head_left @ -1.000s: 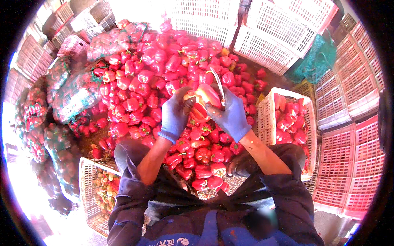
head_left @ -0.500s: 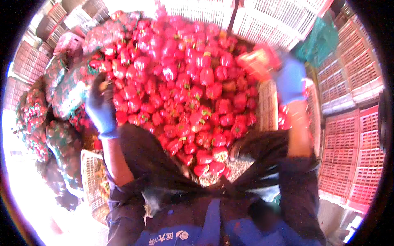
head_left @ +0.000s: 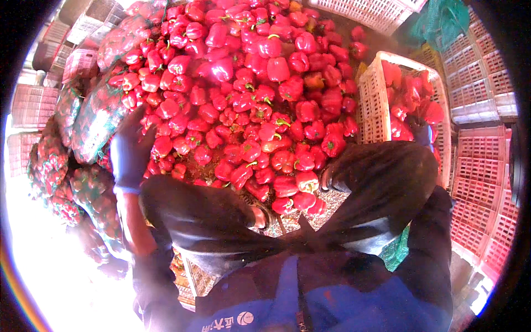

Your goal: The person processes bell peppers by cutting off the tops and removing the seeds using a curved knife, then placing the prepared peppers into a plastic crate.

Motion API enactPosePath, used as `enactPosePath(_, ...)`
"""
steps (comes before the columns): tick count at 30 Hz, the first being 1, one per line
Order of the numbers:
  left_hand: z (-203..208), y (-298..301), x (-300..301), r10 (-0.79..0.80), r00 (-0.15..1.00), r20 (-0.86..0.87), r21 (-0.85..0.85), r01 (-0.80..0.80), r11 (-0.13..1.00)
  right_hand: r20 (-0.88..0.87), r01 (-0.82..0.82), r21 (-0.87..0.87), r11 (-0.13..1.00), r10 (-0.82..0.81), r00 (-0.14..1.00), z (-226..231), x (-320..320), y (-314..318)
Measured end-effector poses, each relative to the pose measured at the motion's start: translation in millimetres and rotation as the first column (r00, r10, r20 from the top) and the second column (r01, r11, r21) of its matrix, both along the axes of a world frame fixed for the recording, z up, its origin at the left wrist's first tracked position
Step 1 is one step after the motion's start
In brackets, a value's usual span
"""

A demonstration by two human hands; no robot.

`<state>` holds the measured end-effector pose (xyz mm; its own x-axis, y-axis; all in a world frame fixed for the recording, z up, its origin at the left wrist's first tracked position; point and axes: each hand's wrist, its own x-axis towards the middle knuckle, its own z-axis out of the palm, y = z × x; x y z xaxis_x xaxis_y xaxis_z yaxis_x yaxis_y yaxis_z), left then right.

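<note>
A big heap of red bell peppers (head_left: 243,99) lies in front of me. My left hand (head_left: 131,146), in a blue and dark glove, hovers at the heap's left edge beside a green mesh sack (head_left: 99,124). Its fingers look stretched and apart, with no pepper visible in them. To the right stands a pale plastic crate (head_left: 374,105) with red bell peppers (head_left: 412,91) inside. My right hand (head_left: 423,134) reaches into that crate, dark fingertips against the peppers. My knee and the peppers hide much of this hand, so its grip is unclear.
Filled mesh sacks (head_left: 91,191) are piled on the left. Stacked crates (head_left: 481,188) rise along the right side, and another white crate (head_left: 376,14) stands behind the heap. Green netting (head_left: 442,22) hangs at the upper right. A crate (head_left: 193,276) sits beside my left thigh.
My right hand has moved down into the right crate from above its far end, where a blurred reddish thing was beside it. My left hand has shifted slightly downward. The view has tilted.
</note>
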<state>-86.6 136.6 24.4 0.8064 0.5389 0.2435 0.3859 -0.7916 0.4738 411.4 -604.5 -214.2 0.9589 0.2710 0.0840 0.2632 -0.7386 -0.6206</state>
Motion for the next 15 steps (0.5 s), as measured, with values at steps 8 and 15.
enactPosePath(8,-228,-105,164,-0.461,0.812,-0.357,-0.226,0.404,0.887,-0.433,0.322,0.500,0.804,-0.090,0.897,14,-25,85)
enactPosePath(15,-366,-168,216,-0.223,0.668,-0.710,0.194,0.491,0.850,-0.352,0.295,0.408,0.864,-0.149,0.924,19,-38,82)
